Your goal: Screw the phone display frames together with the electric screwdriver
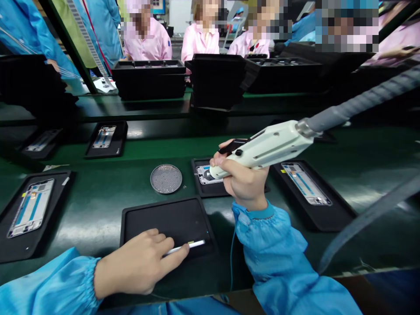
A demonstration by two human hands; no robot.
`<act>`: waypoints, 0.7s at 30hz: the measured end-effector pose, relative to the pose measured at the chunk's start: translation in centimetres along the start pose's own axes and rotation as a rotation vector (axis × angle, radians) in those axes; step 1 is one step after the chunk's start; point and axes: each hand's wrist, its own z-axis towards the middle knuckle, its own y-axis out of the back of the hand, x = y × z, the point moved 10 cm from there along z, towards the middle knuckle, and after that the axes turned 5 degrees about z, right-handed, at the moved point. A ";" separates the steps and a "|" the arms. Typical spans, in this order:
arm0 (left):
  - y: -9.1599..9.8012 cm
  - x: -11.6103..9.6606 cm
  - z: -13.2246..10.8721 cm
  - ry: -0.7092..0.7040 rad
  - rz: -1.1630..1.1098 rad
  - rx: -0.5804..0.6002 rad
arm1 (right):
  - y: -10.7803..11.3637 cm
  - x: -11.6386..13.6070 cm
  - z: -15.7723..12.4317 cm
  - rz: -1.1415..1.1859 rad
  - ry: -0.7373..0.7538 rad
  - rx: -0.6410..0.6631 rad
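Note:
My right hand (244, 179) grips a white handheld power tool (275, 142) with a grey corrugated hose. The tool's round metal end meets a phone frame (201, 174) lying in a black tray (210, 190); the hand and tool hide much of that frame. Lower left, my left hand (139, 262) rests palm down over another black tray (160, 218). Between its thumb and fingers is a slim white stick (196, 243), like a pen, with a yellow mark. Just left of the tool sits a round dish of small pits (166, 178).
Phone frames lie in black trays at left (33, 205), back left (104, 136) and right (306, 183), on a green work surface (95, 183). Black bins (149, 83) stand on a raised shelf behind. A grey strap (370, 218) crosses at right. People in pink (147, 39) work opposite.

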 end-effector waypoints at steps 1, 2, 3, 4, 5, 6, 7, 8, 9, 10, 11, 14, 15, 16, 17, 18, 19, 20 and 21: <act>-0.1 0.6 0.1 0.012 -0.025 -0.001 | 0.0 0.0 0.0 0.004 0.005 0.000; -0.2 1.4 0.3 0.034 -0.044 -0.003 | 0.0 0.0 0.1 0.004 0.010 -0.001; -0.3 2.5 0.5 0.062 -0.055 -0.006 | 0.0 0.0 0.2 0.000 0.014 -0.002; -0.5 3.6 0.7 0.094 -0.057 -0.009 | 0.1 -0.1 0.2 -0.002 0.015 -0.003; -0.8 4.9 0.9 0.130 -0.050 -0.011 | 0.1 -0.1 0.3 -0.001 0.015 -0.006; -1.1 6.2 1.0 0.173 -0.035 -0.013 | 0.2 -0.2 0.3 0.000 0.011 -0.010; -1.5 7.5 1.1 0.223 -0.020 -0.017 | 0.2 -0.3 0.4 0.000 0.005 -0.015; -1.9 8.7 1.1 0.278 -0.006 -0.022 | 0.3 -0.4 0.4 0.002 0.000 -0.021; -2.3 9.9 1.0 0.334 0.005 -0.026 | 0.4 -0.4 0.5 0.002 -0.003 -0.023; -2.9 10.8 0.9 0.380 0.007 -0.024 | 0.4 -0.3 0.5 -0.001 -0.003 -0.024; -3.4 11.4 0.6 0.408 0.001 -0.017 | 0.5 -0.2 0.6 -0.010 0.002 -0.024; -4.8 11.8 -0.5 0.402 -0.060 0.017 | 1.3 0.5 1.2 -0.030 0.034 -0.051; -4.9 11.8 -1.1 0.394 -0.086 0.021 | 1.8 0.8 1.4 -0.031 0.043 -0.077; -4.8 11.9 -1.8 0.395 -0.111 0.018 | 2.4 1.0 1.7 -0.025 0.048 -0.104; -4.5 12.2 -2.6 0.408 -0.135 0.009 | 2.9 1.3 2.0 -0.014 0.051 -0.128; -4.0 12.9 -3.4 0.433 -0.157 -0.005 | 3.4 1.5 2.2 -0.003 0.056 -0.149; -3.4 13.9 -4.1 0.472 -0.174 -0.022 | 3.9 1.8 2.5 0.004 0.066 -0.172; -2.8 15.4 -4.7 0.522 -0.183 -0.044 | 4.3 2.0 2.7 0.010 0.077 -0.191; -2.1 17.3 -5.0 0.581 -0.185 -0.066 | 4.7 2.2 2.9 0.009 0.089 -0.210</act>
